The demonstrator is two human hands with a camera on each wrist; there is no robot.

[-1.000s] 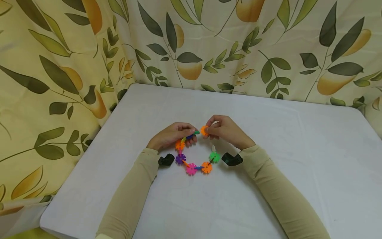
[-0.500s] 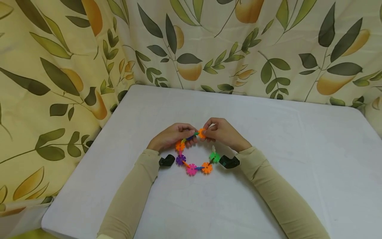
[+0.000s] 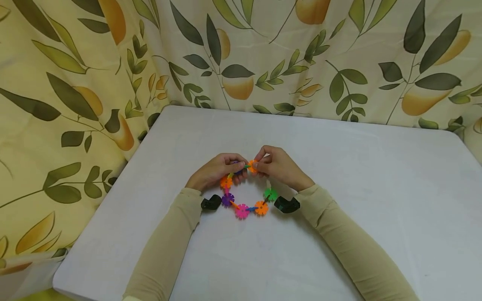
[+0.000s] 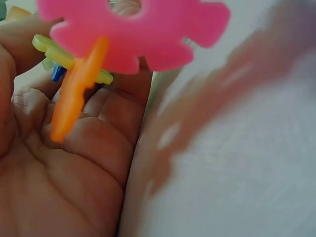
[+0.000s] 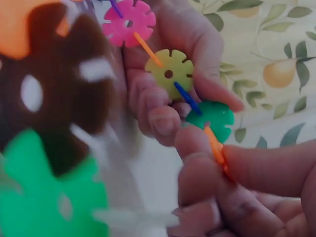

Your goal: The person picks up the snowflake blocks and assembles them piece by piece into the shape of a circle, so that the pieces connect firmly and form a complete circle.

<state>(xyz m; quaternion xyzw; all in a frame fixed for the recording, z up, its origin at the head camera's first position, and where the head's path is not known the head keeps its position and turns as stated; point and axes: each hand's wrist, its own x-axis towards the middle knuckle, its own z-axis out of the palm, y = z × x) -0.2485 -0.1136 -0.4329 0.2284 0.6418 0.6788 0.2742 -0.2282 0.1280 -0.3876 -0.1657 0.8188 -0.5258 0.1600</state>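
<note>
A chain of colourful notched plastic discs, snowflake-shaped building pieces, hangs between the hands in a loop in the head view. My left hand holds its upper left end, near a blue disc and a green disc. My right hand pinches an orange disc between thumb and fingers; its edge meets the green disc's slot. Lower in the loop are a purple disc, a pink disc and a light green disc. A whitish disc ends the right side, close below my right hand.
A white-covered table lies beneath the hands. Leaf-and-fruit patterned curtains stand behind and to the left. A dark wrist camera sits on the left wrist, and another dark camera on the right.
My right hand has moved a little left, bringing the orange disc from apart to contact with the green disc. My left hand stays nearly in place, holding the chain.
</note>
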